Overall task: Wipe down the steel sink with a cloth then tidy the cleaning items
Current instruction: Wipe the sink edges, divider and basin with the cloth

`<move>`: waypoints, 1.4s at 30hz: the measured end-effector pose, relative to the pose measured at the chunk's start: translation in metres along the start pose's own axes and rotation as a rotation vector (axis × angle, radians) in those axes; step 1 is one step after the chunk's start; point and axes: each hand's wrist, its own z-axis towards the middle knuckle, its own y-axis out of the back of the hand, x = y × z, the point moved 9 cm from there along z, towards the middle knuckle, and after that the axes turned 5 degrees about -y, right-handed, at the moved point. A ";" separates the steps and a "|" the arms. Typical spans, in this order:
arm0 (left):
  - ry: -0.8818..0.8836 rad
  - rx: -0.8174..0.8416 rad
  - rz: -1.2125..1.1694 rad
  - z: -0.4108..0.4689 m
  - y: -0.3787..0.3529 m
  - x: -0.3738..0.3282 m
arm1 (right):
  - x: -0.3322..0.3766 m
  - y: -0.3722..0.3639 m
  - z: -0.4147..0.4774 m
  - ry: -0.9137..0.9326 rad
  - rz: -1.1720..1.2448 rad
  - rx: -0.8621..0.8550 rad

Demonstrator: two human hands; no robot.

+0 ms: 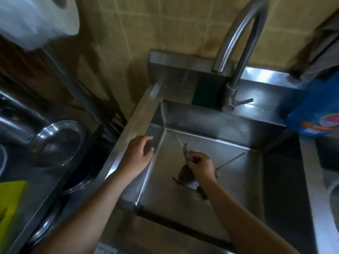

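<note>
Down in the steel sink [211, 118], mid-basin, the right hand [202, 166] clenches a dark cloth [184, 173]. The left hand [138, 153] rests loose-fingered on the left rim. A faucet [238, 33] arches over the far edge, a blue packet [315, 107] stands right, and a steel bowl [56, 142] sits left.

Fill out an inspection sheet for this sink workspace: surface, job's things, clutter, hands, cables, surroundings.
Surface: square steel sink, floor creased toward the middle.
Job's things: dark crumpled cloth inside the basin, gripped by the right hand.
Clutter: blue printed packet on the right ledge; dark block behind the basin.
Hands: left hand open at the sink's left rim; right hand curled round the cloth.
Cables: nothing seen.
Surroundings: curved steel tap, beige tiled wall, steel bowls at left, white roll top left.
</note>
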 end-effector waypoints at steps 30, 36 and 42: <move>-0.370 0.231 0.426 0.250 -0.035 0.043 | 0.100 -0.091 0.140 -0.279 0.919 -0.652; -0.394 0.160 0.382 0.250 -0.036 0.043 | 0.102 -0.093 0.148 -0.287 0.919 -0.763; -0.418 0.115 0.371 0.252 -0.035 0.039 | 0.103 -0.096 0.157 -0.317 0.940 -0.838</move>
